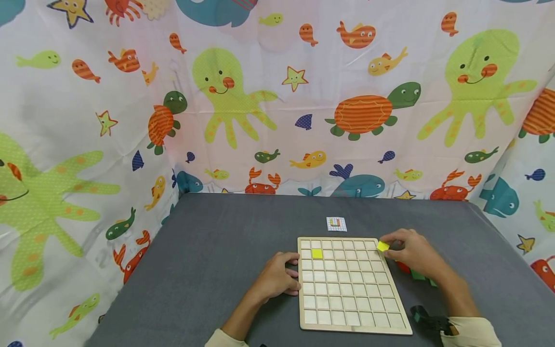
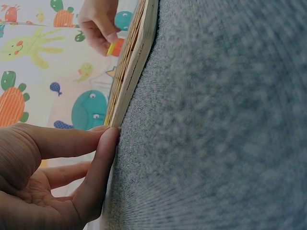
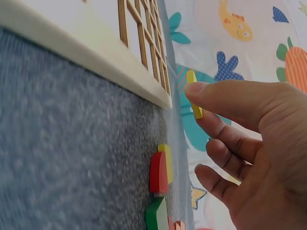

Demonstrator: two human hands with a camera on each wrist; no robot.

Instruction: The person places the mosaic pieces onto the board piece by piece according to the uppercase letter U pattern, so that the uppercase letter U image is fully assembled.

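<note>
A flat wooden grid board (image 1: 355, 329) lies on the dark grey table, one yellow square tile (image 1: 317, 253) sitting in a cell near its upper left. Fingertips of my left hand (image 1: 277, 275) touch the board's left edge, spaced along it. Beside the board's upper right corner, my right hand (image 1: 409, 250) pinches another yellow square tile (image 1: 383, 246) between thumb and finger. In the right wrist view this held tile (image 3: 197, 111) is clear of the board and table, its thin edge showing.
Red (image 3: 159, 172), green (image 3: 156, 213) and yellow (image 3: 166, 160) pieces lie right of the board, partly under my right forearm. Behind the board is a small card (image 1: 336, 224) with a coloured grid pattern. A sea-animal curtain (image 1: 269, 96) borders the table.
</note>
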